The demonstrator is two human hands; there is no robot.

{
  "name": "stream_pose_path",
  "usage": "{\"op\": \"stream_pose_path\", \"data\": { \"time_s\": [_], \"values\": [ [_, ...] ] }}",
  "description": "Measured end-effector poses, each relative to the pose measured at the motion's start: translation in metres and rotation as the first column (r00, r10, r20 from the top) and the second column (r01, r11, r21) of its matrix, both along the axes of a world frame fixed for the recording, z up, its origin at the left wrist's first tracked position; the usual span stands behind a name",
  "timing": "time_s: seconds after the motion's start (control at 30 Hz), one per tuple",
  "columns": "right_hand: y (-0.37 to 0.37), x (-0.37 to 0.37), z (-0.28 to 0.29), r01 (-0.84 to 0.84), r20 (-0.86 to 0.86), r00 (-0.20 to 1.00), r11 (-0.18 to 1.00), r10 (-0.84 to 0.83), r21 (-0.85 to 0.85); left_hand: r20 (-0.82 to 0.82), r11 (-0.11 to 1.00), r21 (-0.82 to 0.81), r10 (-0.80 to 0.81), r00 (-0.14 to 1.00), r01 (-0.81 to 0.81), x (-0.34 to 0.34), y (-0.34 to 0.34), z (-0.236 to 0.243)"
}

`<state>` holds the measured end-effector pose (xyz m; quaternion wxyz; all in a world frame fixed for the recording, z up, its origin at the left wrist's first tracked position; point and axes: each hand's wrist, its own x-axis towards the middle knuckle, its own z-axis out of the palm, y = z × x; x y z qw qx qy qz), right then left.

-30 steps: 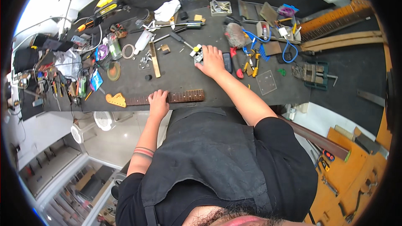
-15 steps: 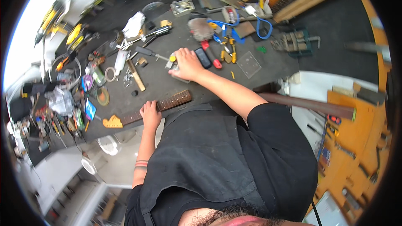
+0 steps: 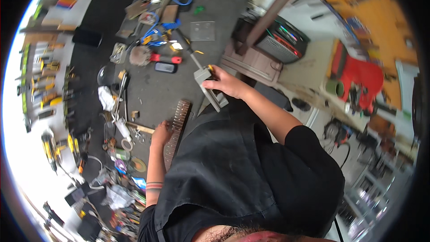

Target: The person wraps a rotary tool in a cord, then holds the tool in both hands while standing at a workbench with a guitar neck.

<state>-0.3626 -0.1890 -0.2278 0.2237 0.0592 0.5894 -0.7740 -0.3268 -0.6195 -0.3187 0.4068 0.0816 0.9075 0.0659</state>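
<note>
A guitar neck with a dark, dotted fretboard lies along the near edge of the dark bench, its lower end hidden by my apron. My left hand is closed at its left edge, fingers bent against the wood. Raised near the bench's right edge, my right hand is wrapped round a grey metal bar clamp with a dark handle and a yellow tip. The clamp is tilted, its handle up to the left and its bar down toward my apron, apart from the neck.
Beyond my hands lie a fluffy round brush, a dark rectangular device and a clear plastic square. Left of the neck are a wooden strip, a white bottle and a tape roll. A red guitar-like body stands at right.
My view has turned to the right. My right hand has lifted the clamp off the bench and brought it toward my body. The left hand stays at the guitar neck.
</note>
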Motion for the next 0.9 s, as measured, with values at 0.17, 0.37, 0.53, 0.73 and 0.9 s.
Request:
{"op": "stream_pose_path", "data": {
  "time_s": [0.17, 0.37, 0.53, 0.73, 0.9],
  "values": [
    [0.052, 0.094, -0.048, 0.356, 0.148, 0.901, 0.89, -0.408, 0.286, -0.207, 0.993, 0.101, -0.037, 0.978, 0.059, -0.06, 0.067, 0.022],
    [0.111, 0.153, -0.194, 0.065, 0.095, 0.928, 0.409, -0.36, 0.91, -0.033, 0.977, 0.164, -0.131, 0.991, 0.135, -0.091, 0.086, -0.02],
    [0.179, 0.15, -0.324, -0.238, 0.256, 0.957, 0.141, -0.135, 0.961, 0.295, 0.985, 0.174, -0.04, 0.955, -0.012, -0.115, 0.085, -0.003],
    [0.24, 0.124, -0.443, -0.333, 0.331, 0.94, -0.019, -0.08, 0.943, 0.489, 0.991, 0.046, 0.09, 0.868, -0.129, -0.132, 0.106, 0.009],
    [0.245, 0.09, -0.48, -0.328, 0.323, 0.941, -0.034, -0.101, 0.944, 0.472, 0.977, 0.003, 0.185, 0.862, -0.211, -0.131, 0.122, 0.016]
  ]
}}
